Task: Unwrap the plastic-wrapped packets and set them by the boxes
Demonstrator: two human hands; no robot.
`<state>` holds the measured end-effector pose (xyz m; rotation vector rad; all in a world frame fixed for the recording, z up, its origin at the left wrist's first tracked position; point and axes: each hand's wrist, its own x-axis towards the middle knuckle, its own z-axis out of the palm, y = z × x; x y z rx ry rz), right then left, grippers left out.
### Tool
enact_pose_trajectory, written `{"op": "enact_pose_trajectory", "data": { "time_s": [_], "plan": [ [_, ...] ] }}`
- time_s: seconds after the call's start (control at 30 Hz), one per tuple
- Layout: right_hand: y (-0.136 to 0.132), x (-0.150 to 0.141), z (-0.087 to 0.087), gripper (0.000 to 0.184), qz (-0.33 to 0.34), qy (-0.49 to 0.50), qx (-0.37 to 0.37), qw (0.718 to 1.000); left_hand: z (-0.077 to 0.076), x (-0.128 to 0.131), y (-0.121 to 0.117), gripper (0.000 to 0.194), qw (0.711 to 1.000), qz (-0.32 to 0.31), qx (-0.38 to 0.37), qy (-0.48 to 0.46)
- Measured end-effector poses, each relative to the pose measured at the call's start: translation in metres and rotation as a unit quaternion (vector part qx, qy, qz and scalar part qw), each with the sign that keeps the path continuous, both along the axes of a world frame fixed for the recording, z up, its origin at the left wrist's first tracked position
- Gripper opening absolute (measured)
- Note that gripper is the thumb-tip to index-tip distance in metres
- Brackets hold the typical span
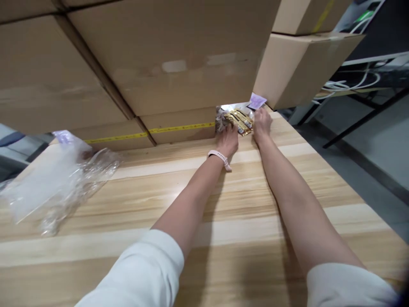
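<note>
Several shiny gold packets (241,120) lie together at the back of the wooden table, in a gap beside the cardboard boxes. My left hand (228,138), with a pale pink band at the wrist, has its closed fingers on their near left edge. At their right end is my right hand (262,123), its fingers curled closed; what they grip is hidden. Just behind it a purple and white printed piece (257,101) sticks up. Crinkled, clear or silvery material (221,118) shows left of the packets.
Large cardboard boxes (172,55) are stacked along the back, overhanging the work spot. More boxes (287,68) stand at the right. A crumpled clear plastic bag (60,183) lies on the wooden table (153,192) at left. White cables (345,85) hang beyond the table's right edge.
</note>
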<state>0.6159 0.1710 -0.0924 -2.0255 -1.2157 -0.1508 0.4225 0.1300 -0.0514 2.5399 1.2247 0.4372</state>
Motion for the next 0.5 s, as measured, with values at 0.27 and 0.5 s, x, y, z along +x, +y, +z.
{"op": "enact_pose_trajectory", "data": {
  "time_s": [0.27, 0.5],
  "plan": [
    [-0.085, -0.034, 0.001, 0.061, -0.059, 0.094, -0.01, 0.994, 0.025, -0.061, -0.074, 0.034, 0.995, -0.08, -0.04, 0.044],
    [-0.139, -0.053, -0.002, 0.058, -0.08, 0.089, -0.025, 0.992, 0.087, -0.271, -0.118, 0.037, 0.986, -0.134, 0.055, 0.082]
  ]
}}
